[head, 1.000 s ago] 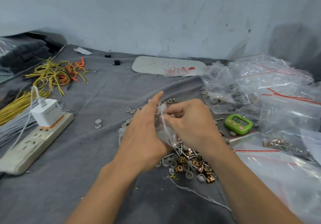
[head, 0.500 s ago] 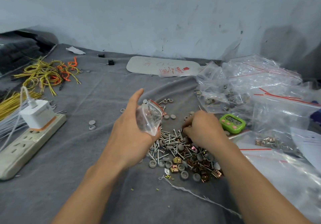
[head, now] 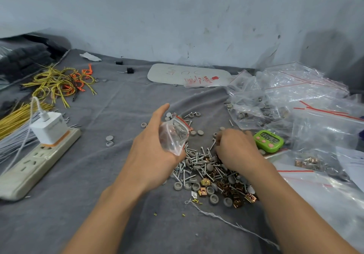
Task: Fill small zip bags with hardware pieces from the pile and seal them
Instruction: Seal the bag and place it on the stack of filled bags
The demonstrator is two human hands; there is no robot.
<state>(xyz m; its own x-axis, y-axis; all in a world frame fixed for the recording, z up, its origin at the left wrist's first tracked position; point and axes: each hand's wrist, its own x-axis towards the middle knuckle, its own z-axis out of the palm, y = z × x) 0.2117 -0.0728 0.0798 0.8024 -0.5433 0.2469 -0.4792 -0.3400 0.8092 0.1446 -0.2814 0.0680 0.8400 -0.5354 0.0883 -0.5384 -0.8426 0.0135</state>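
My left hand [head: 151, 151] holds a small clear zip bag [head: 174, 133] with a red seal strip, its mouth up and open, a few screws inside. The bag hangs just above the left edge of the hardware pile [head: 208, 173], a heap of screws, grey round caps and copper-coloured clips on the grey cloth. My right hand [head: 235, 151] is down on the pile's far right part with its fingers curled into the pieces; what they pinch is hidden under the hand.
A green digital timer [head: 269, 140] sits just right of my right hand. Heaps of clear zip bags [head: 295, 104] fill the right side. A power strip with a white charger [head: 39, 151] lies at the left, yellow wires [head: 59, 82] behind it. Loose grey caps [head: 109, 141] lie between.
My right hand left the bag's mouth and dropped to the pile on the right. My left hand moved the bag slightly left and keeps holding it.
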